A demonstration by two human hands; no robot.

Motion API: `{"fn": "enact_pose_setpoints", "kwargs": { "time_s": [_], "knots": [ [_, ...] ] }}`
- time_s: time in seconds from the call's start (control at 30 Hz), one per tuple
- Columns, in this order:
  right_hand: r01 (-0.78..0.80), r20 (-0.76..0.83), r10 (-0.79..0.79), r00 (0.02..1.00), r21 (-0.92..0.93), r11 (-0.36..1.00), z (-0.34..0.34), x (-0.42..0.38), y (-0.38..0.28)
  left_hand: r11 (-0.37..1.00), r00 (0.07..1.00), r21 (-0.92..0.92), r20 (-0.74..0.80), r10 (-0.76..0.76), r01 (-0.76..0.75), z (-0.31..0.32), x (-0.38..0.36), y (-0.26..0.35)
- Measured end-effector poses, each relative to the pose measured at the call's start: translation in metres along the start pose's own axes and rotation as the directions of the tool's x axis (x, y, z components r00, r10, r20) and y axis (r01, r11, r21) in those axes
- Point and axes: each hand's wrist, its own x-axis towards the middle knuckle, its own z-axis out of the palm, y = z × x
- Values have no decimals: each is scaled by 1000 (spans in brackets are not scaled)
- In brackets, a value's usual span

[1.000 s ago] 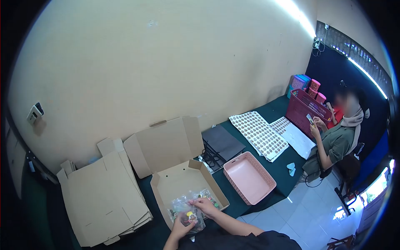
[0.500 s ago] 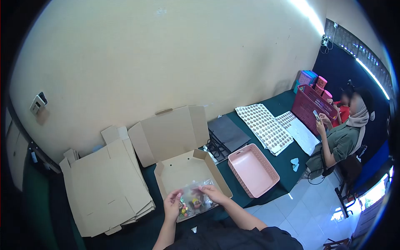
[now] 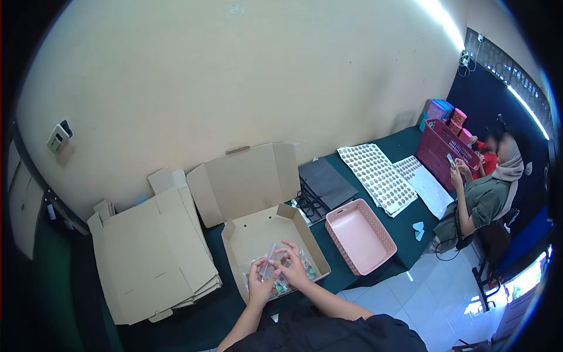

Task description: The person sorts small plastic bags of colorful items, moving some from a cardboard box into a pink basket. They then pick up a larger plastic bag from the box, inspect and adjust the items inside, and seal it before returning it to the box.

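Note:
Over the open cardboard box (image 3: 240, 232), both my hands come close together. My left hand (image 3: 261, 286) is closed on the near side of a clear plastic bag (image 3: 268, 262), which now stands edge-on as a narrow strip. The fingers of my right hand (image 3: 295, 271) are bent around the bag's other side, pinching it. Whatever is inside the bag is mostly hidden by my fingers. Beneath my hands, clear packets with small colourful pieces (image 3: 311, 271) lie in the box.
Flattened cardboard boxes (image 3: 149, 252) are stacked at left. Right of the open box are a black bag (image 3: 325, 185), a pink basket (image 3: 358, 237) and printed sticker sheets (image 3: 378, 176). A maroon crate (image 3: 443, 152) stands farther along. A person (image 3: 484, 190) holds a phone at the table's right end.
My hands have drawn closer together, and the bag has turned from facing me to edge-on. Packets in the box are now more visible. The whole view has shifted slightly.

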Motion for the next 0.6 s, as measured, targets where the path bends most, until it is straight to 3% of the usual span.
{"fn": "enact_pose_setpoints", "kwargs": {
  "time_s": [0.07, 0.13, 0.2, 0.27, 0.33, 0.4, 0.47, 0.5, 0.53, 0.6],
  "knots": [
    [-16, -167, 15, 986, -3, 1000, 3, -1, -6, 1000, 1000, -25, -19, -1, 1, 0, 0, 3],
    [48, -118, -46, 992, 11, 999, -5, 0, 6, 997, 996, 24, -51, -78, 79, -4, 1, 6],
    [14, 94, -23, 995, 97, 995, -12, 0, 9, 992, 990, 20, -54, -127, 128, -12, 1, 4],
    [49, 85, -56, 995, 81, 995, -12, -2, 3, 984, 982, 17, -60, -177, 178, -16, 0, 1],
    [-75, 153, 46, 987, 189, 979, -14, -3, -4, 985, 983, 35, -80, -166, 169, -21, -1, 0],
    [-16, 217, -4, 976, 89, 996, -19, -1, -2, 986, 985, 22, -38, -166, 167, -28, -1, 4],
    [-193, 363, 123, 923, 163, 968, -23, -2, -13, 987, 987, 8, 5, -164, 164, -38, -4, 7],
    [-256, 467, 179, 866, 105, 961, -26, 1, -8, 988, 995, 123, 42, -95, 89, -43, -5, 8],
    [-246, 474, 171, 864, 102, 964, -29, 2, -5, 972, 996, 234, 86, -29, 8, -46, -4, 10],
    [-215, 524, 140, 840, 85, 973, -31, -3, -5, 964, 999, 265, 42, -7, -4, -51, -7, 16]
  ]
}}
